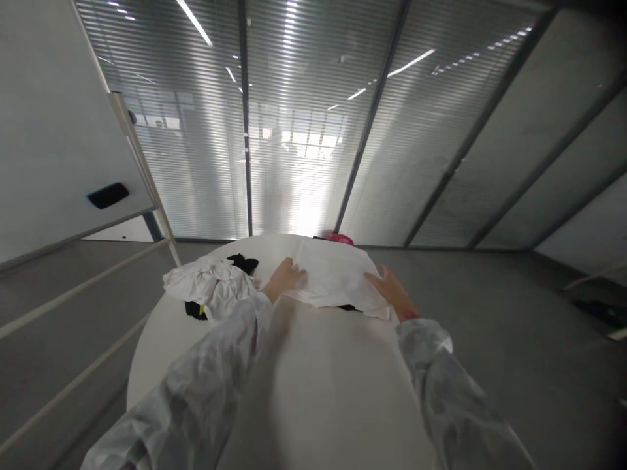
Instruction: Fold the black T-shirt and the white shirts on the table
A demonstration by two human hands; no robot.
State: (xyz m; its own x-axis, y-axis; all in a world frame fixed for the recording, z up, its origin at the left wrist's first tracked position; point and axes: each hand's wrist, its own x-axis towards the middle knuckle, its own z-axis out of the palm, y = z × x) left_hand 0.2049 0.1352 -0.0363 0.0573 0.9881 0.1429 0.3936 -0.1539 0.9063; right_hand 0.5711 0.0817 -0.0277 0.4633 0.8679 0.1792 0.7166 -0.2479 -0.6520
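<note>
A white cloth (336,271), which looks like a garment, is spread near the far side of the round white table (343,378). At its left edge my left hand (285,279) rests with thumb and fingers apart. My right hand (393,292) touches the right edge, its fingers stretched out and spread. A bit of black material (349,307) peeks out from beneath the cloth's near edge. Left of my left hand lies a crumpled white garment (210,284), with black fabric (243,263) showing behind it and a black and yellow piece (196,309) in front.
A red basket-like object (340,239) shows at the table's far edge. On the left stands a whiteboard (49,130) on a pale metal frame (142,163), with a black eraser-like object (108,195) on the board. Glass panels with blinds (304,130) rise behind the table.
</note>
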